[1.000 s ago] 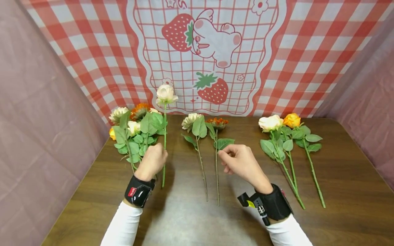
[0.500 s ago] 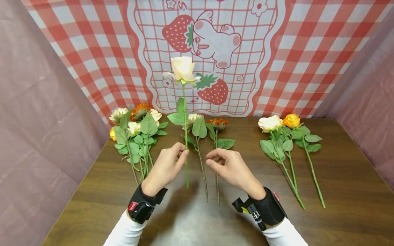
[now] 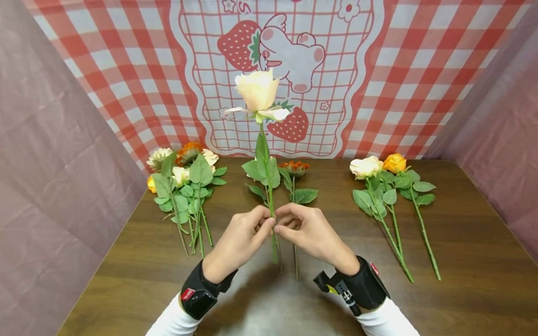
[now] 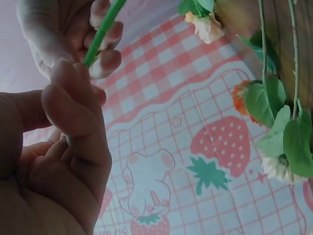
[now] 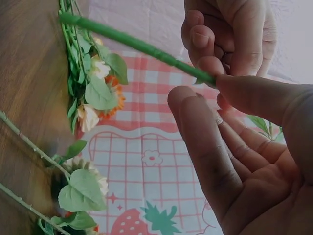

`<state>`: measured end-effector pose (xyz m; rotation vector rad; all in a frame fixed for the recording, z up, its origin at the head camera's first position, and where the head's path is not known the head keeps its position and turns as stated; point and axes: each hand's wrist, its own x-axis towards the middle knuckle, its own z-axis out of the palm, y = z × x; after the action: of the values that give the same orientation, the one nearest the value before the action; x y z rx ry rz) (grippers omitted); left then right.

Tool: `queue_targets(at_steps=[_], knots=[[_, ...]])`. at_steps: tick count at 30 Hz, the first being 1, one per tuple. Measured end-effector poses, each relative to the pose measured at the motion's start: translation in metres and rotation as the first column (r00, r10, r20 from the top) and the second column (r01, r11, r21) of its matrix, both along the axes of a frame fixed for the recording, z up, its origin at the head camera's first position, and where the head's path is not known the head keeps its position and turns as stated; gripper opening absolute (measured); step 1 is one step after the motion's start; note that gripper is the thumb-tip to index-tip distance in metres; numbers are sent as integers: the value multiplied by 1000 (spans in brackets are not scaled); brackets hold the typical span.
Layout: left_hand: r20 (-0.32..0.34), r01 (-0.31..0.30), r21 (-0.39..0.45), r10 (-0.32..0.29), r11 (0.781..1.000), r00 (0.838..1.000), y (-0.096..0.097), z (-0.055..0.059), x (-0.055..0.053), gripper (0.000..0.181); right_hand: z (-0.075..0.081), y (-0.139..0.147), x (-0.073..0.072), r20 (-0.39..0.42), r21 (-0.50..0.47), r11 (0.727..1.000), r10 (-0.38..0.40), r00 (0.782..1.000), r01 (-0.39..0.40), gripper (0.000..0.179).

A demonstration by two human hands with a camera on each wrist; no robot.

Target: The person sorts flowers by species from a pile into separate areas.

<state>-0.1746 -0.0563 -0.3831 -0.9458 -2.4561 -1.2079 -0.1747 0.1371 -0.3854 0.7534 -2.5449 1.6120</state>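
Note:
A cream rose (image 3: 257,91) stands upright in the head view, its green stem (image 3: 271,198) pinched by the thumb and fingers of my left hand (image 3: 241,238). From the right, my right hand (image 3: 313,233) meets the stem beside the left fingertips. In the right wrist view, the right thumb (image 5: 254,95) lies at the stem (image 5: 132,45) and the index finger (image 5: 203,142) is apart from it; whether the thumb touches is unclear. Behind the rose lie a pale flower, mostly hidden, and an orange flower (image 3: 295,168) on the table.
Several mixed flowers (image 3: 185,186) lie in a bunch on the left of the wooden table (image 3: 336,298). On the right are a pale pink rose (image 3: 366,167) and a yellow rose (image 3: 395,163) with leafy stems. A checked strawberry cloth (image 3: 412,70) hangs behind.
My left hand has brought the cream rose from the left bunch rightward and up to the middle. My right hand has moved left from the orange flower's stem to meet it.

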Motion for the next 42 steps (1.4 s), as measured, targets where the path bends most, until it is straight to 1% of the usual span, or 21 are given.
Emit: queue_targets(at_steps=[6, 10, 13, 16, 19, 22, 25, 30, 36, 39, 42], knots=[[-51, 9, -5, -9, 1000, 999, 4, -3, 2, 5, 0, 0, 1, -15, -43, 999, 33, 999, -34, 25], [-96, -1, -51, -4, 999, 995, 6, -3, 4, 7, 1, 0, 1, -34, -58, 997, 47, 998, -49, 29], [-121, -12, -96, 0, 995, 993, 6, -2, 5, 13, 2, 2, 1, -52, -41, 998, 43, 998, -45, 29], [-126, -31, -127, 15, 991, 992, 6, -1, 6, 17, 4, 8, 1, -59, -17, 1000, 22, 998, -24, 29], [-129, -60, -140, 41, 988, 991, 5, 0, 6, 17, 8, 17, 0, -53, 3, 1000, -15, 998, 15, 28], [-125, -83, -144, 65, 986, 990, 4, 2, 6, 14, 12, 27, -1, -50, 16, 998, -67, 997, 68, 26], [-127, -97, -146, 79, 984, 989, 2, 3, 6, 11, 16, 38, -1, -61, 37, 991, -128, 990, 130, 26], [-153, -122, -158, 98, 980, 983, 1, 4, 6, 10, 23, 60, -1, -77, 81, 971, -217, 973, 223, 28], [-156, -138, -157, 113, 978, 981, 0, 5, 7, 9, 31, 88, -2, -87, 129, 941, -305, 948, 314, 25], [-160, -139, -160, 114, 977, 981, -1, 6, 7, 10, 33, 101, -3, -93, 163, 913, -364, 927, 375, 22], [-162, -139, -162, 113, 977, 980, -1, 5, 7, 10, 36, 112, -2, -89, 221, 872, -428, 899, 437, 19]])
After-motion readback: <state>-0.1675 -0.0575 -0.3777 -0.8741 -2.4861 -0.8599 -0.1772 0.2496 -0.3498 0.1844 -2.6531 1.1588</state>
